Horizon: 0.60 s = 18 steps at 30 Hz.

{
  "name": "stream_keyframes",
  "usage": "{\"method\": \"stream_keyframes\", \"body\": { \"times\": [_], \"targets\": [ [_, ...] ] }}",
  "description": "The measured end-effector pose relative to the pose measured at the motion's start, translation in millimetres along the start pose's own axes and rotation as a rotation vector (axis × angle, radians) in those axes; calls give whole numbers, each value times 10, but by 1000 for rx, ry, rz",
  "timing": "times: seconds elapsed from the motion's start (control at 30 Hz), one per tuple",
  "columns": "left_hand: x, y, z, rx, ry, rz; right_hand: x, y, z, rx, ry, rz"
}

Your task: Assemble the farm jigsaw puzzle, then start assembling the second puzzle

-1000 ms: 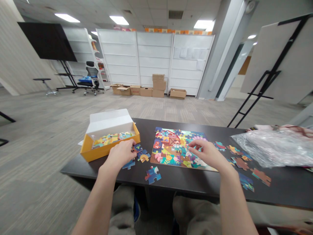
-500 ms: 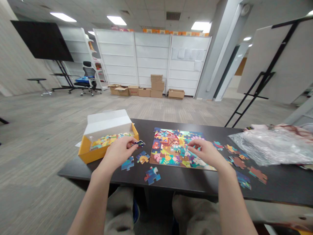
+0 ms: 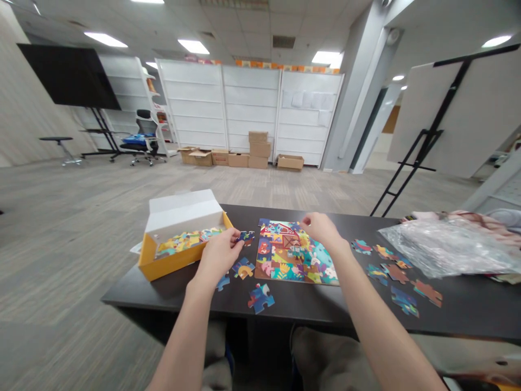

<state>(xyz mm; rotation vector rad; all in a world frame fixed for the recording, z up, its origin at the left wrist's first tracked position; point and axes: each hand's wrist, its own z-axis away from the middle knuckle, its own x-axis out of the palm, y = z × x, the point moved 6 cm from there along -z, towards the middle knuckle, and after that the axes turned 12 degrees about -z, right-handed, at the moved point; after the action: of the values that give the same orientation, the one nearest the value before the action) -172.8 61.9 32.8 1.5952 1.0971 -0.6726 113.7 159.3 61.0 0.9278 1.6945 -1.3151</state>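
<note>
Between the thumb and fingers of my left hand [image 3: 223, 251] is a dark blue jigsaw piece [image 3: 246, 236], held just left of the jigsaw puzzle [image 3: 280, 259]. The puzzle lies flat, with a red barn and animals on it. My right hand [image 3: 321, 229] is over its upper edge, fingertips pinched together; whatever they may hold is hidden. Part of the puzzle's right side is covered by that hand and forearm. A blue piece with an orange shape [image 3: 244, 269] and a blue-red piece [image 3: 261, 298] lie near my left forearm, which partly covers another blue piece [image 3: 223, 281].
A yellow box [image 3: 175, 265] with its white lid raised holds many pieces at the left. Several loose pieces, one of them brown [image 3: 427, 292], lie right of the puzzle. Clear plastic wrapping [image 3: 443, 244] covers the right end of the black table [image 3: 301, 305].
My right hand has moved up and left, from the puzzle's middle to its upper edge, its fingers closing together. My left hand has brought its piece right, away from the box.
</note>
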Motion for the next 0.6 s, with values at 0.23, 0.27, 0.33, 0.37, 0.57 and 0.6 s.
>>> {"method": "stream_keyframes", "body": {
  "times": [0.23,0.27,0.33,0.37,0.57,0.6],
  "targets": [
    [-115,-43,-7,-23,46,-10,458,-61,-420,79,-66,96],
    [-134,-68,-2,-27,55,-7,489,-34,-433,86,-69,101],
    [-164,-117,12,-33,67,4,517,22,-451,96,-71,104],
    [-174,-139,19,-34,69,10,519,47,-460,100,-71,104],
    [-211,-242,60,-28,74,34,499,126,-517,123,-83,102],
    [-228,-255,66,-27,84,48,500,131,-524,124,-83,100]
  ]
}}
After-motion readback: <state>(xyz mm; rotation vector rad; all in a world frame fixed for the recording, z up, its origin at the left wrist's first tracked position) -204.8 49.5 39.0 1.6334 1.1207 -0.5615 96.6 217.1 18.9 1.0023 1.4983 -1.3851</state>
